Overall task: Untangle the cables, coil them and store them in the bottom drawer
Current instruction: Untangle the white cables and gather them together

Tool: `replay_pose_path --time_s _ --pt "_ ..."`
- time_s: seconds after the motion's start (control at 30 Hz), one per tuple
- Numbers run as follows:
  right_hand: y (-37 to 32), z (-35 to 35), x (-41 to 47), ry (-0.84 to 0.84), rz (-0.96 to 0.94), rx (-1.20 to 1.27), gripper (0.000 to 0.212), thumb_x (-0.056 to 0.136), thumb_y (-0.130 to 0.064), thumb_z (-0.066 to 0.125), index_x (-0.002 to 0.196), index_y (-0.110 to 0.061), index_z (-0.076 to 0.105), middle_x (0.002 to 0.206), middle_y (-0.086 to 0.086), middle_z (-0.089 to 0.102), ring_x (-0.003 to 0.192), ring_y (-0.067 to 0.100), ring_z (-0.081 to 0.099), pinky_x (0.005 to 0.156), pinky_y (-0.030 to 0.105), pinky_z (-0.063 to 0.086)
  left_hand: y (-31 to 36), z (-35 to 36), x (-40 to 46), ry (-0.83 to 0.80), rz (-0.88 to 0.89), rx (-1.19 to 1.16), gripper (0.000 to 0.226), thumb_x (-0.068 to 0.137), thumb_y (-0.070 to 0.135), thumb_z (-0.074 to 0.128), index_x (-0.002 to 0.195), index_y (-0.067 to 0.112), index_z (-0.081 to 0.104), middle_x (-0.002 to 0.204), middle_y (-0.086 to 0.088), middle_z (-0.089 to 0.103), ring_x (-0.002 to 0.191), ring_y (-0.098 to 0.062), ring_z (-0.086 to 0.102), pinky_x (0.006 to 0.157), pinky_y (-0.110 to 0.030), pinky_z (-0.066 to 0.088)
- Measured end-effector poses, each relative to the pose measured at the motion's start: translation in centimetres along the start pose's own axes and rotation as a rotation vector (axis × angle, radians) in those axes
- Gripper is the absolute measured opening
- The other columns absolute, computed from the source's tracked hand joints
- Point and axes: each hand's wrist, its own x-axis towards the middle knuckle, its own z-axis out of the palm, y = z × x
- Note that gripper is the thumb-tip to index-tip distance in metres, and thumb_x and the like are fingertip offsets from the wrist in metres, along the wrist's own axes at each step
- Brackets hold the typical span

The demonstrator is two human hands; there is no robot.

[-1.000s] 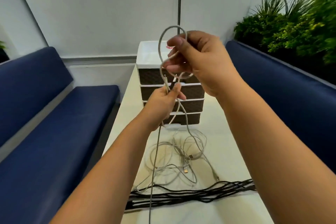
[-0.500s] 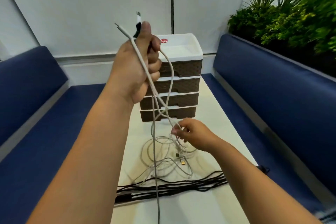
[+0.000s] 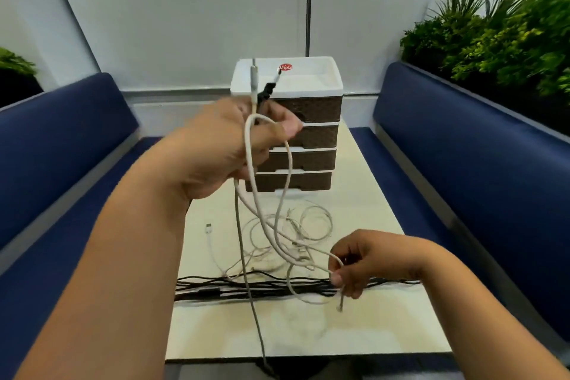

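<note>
Clenched round a bunch of cable ends, the left hand (image 3: pixel 228 148) is raised in front of the drawer unit (image 3: pixel 293 123), with a white plug and a black plug sticking up out of the fist. From it the white cable (image 3: pixel 251 170) drops in long loops toward the table (image 3: pixel 308 333), and a grey cable (image 3: pixel 243 256) hangs straight down past the near edge of the table. Nearer than the drawer unit, a loose white tangle (image 3: pixel 293 231) lies on the tabletop, and nearer again a flat bundle of black cables (image 3: pixel 246 288) runs across it. Down and to the right of the drawer unit, the right hand (image 3: pixel 367 262) pinches the white cable close to its free end, which dangles just below the fingers.

These leads look light, limp and smooth, so they should slide through loops easily but snag at the plugs; I would hold near a plug and feed that end back through the tangle. All four drawers appear closed, the bottom one included.

A red oval sticker on the top of the drawer unit reads "Uniplus"
</note>
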Motion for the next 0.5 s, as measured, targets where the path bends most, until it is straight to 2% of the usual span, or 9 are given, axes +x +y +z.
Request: replay_pose_path --time_s 0.1,0.2,0.23,0.3,0.33,0.37,0.4,0.5 --pt "2.2 1.8 -2.0 -0.138 0.111 0.001 0.027 0.085 -0.012 0.074 0.103 0.005 0.062 0.087 0.006 0.071 0.08 0.019 0.067 0.082 0.032 0.058 -0.7 1.9 -1.7 -0.084 -0.053 0.162 0.023 0.09 0.012 0.064 0.114 0.012 0.064 0.052 0.013 0.048 0.045 -0.002 0.04 0.043 -0.017 0.033" --pt "4.2 3.4 -3.5 -0.2 0.19 -0.045 0.014 0.086 -0.007 0.071 0.097 -0.004 0.063 0.079 -0.003 0.07 0.072 0.011 0.067 0.075 0.026 0.058 -0.9 2.2 -2.9 -0.152 -0.092 0.251 0.029 0.091 0.015 0.065 0.118 0.024 0.062 0.066 0.015 0.054 0.055 -0.002 0.046 0.051 -0.021 0.041" --pt "4.8 3.9 -4.0 -0.203 0.204 -0.061 0.009 0.087 -0.006 0.069 0.093 -0.008 0.062 0.079 -0.002 0.069 0.07 0.01 0.067 0.074 0.025 0.058 -1.2 2.2 -3.3 -0.158 -0.116 0.385 0.029 0.092 0.018 0.064 0.119 0.027 0.06 0.072 0.015 0.056 0.061 -0.004 0.049 0.055 -0.025 0.046" --pt "5.9 4.7 -4.6 -0.177 0.233 -0.107 0.01 0.089 -0.007 0.067 0.086 -0.014 0.06 0.082 0.005 0.068 0.068 0.012 0.067 0.071 0.025 0.057 -2.1 2.0 -3.7 -0.14 -0.193 0.755 0.018 0.094 0.02 0.059 0.111 0.027 0.057 0.079 0.003 0.057 0.067 -0.013 0.05 0.063 -0.037 0.048" --pt "6.4 5.0 -4.8 -0.162 0.241 -0.146 0.013 0.088 -0.009 0.067 0.082 -0.017 0.06 0.083 0.007 0.067 0.067 0.013 0.067 0.07 0.025 0.056 -2.7 2.1 -3.9 -0.112 -0.248 0.892 0.01 0.095 0.021 0.056 0.104 0.025 0.055 0.08 -0.003 0.056 0.067 -0.015 0.049 0.062 -0.038 0.046" --pt "6.9 5.4 -5.1 -0.152 0.242 -0.188 0.016 0.088 -0.01 0.067 0.078 -0.018 0.058 0.082 0.007 0.066 0.067 0.014 0.066 0.069 0.025 0.056 -3.3 2.2 -4.1 -0.07 -0.299 0.933 0.006 0.096 0.021 0.054 0.101 0.024 0.054 0.081 -0.005 0.055 0.067 -0.016 0.048 0.06 -0.035 0.043" --pt "7.3 5.8 -5.3 -0.145 0.246 -0.22 0.02 0.088 -0.01 0.067 0.074 -0.02 0.057 0.082 0.009 0.066 0.067 0.016 0.067 0.07 0.027 0.056 -3.8 2.4 -4.4 -0.034 -0.329 0.87 0.006 0.097 0.022 0.053 0.103 0.022 0.055 0.08 -0.005 0.055 0.067 -0.016 0.047 0.06 -0.032 0.041" --pt "8.7 7.2 -5.5 -0.118 0.281 -0.212 0.026 0.085 -0.007 0.065 0.066 -0.021 0.054 0.087 0.017 0.068 0.083 0.025 0.072 0.068 0.027 0.055 -4.5 3.5 -5.0 0.058 -0.344 0.318 0.016 0.099 0.022 0.05 0.109 0.013 0.06 0.069 0.0 0.043 0.06 -0.012 0.036 0.055 -0.027 0.034"
